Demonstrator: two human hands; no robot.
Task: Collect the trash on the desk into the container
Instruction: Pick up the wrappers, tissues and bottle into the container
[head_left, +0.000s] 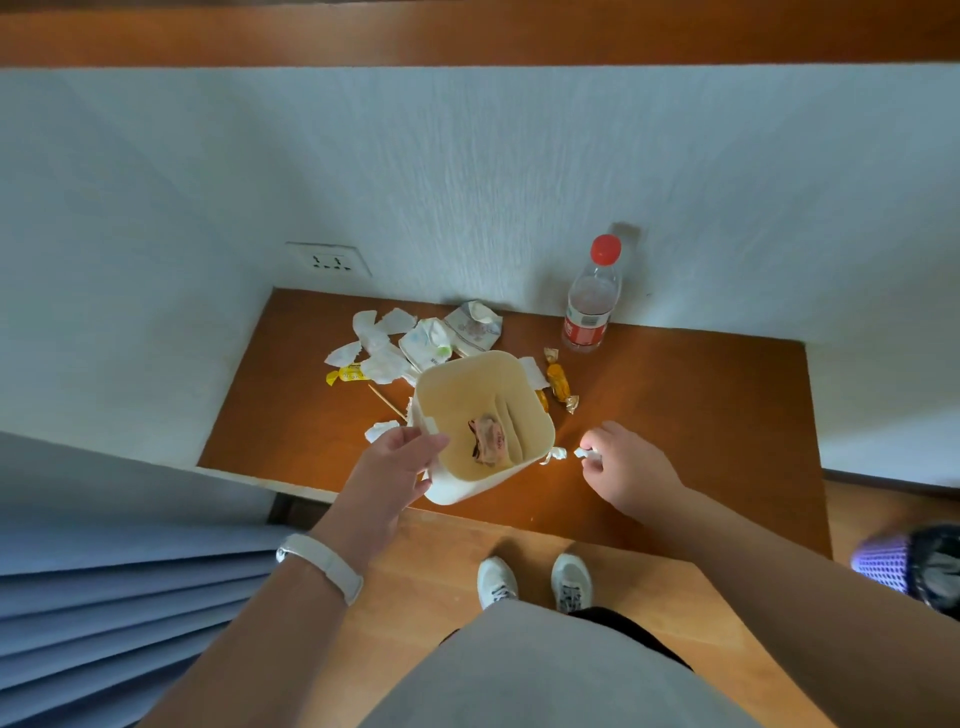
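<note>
Head view: desk (675, 415) from above, container (540, 415) near its front edge, mouth facing me.
step: early collection, I'd say; only one crumpled wrapper (488, 441) is inside.
left hand (395, 467): gripping the container's near-left wall, steadying it.
right hand (623, 467): pinching a white scrap (584, 453) just right of the container.
next: carry it over the rim and let go; then the second scrap (555, 454) by the wall.
remaining: tissue pile (395, 343) behind, candies (557, 382) at right.
container look: cream plastic, squarish, open top, probably light.
</note>
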